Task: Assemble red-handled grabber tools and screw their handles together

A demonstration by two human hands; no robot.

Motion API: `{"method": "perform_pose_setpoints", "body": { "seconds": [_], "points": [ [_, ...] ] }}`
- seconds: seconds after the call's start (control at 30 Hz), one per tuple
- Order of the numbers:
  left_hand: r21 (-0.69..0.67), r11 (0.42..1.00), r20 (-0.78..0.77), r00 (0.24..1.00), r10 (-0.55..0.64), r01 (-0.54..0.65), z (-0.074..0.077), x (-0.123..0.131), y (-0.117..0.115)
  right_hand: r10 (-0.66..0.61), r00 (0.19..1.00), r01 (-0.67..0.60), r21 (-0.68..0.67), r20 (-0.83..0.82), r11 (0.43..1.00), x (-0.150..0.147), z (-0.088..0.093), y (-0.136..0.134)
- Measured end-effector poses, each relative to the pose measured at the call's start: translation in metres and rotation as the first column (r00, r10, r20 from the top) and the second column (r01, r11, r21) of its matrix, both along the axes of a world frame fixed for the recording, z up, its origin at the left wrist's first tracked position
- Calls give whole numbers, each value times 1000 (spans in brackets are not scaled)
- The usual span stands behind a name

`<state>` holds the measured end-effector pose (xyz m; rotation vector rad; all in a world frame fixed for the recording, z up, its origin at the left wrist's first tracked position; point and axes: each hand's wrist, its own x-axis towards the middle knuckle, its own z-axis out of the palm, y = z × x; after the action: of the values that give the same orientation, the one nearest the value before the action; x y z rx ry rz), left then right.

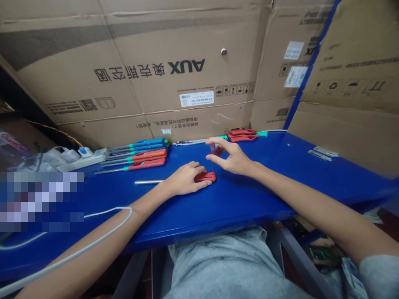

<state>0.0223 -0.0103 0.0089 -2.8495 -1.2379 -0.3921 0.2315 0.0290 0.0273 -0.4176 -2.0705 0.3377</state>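
Note:
My left hand (187, 179) lies on the blue table (237, 195), fingers closed over a red screwdriver handle (206, 177) whose metal shaft (149, 182) sticks out to the left. My right hand (232, 157) hovers just above the red handle and pinches a small thin tool with a dark blue top (212, 150), held upright with its tip down on the handle.
A row of blue and red screwdrivers (141, 154) lies at the back left beside a white power strip (75, 160). More red-handled tools (242, 134) rest by the cardboard boxes (156, 66). A white cable (102, 216) crosses the table front. Metal pieces (322, 153) lie at right.

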Motion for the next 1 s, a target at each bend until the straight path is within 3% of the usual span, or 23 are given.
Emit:
{"method": "perform_pose_setpoints", "body": {
  "seconds": [0.47,1.0],
  "points": [
    [16,1000,-19,1000,0,0,0,0,0,41,999,-41,6,-1,999,0,0,-3],
    [-7,1000,8,1000,4,-4,0,0,0,-4,1000,4,10,13,1000,1,-3,1]
  ]
}}
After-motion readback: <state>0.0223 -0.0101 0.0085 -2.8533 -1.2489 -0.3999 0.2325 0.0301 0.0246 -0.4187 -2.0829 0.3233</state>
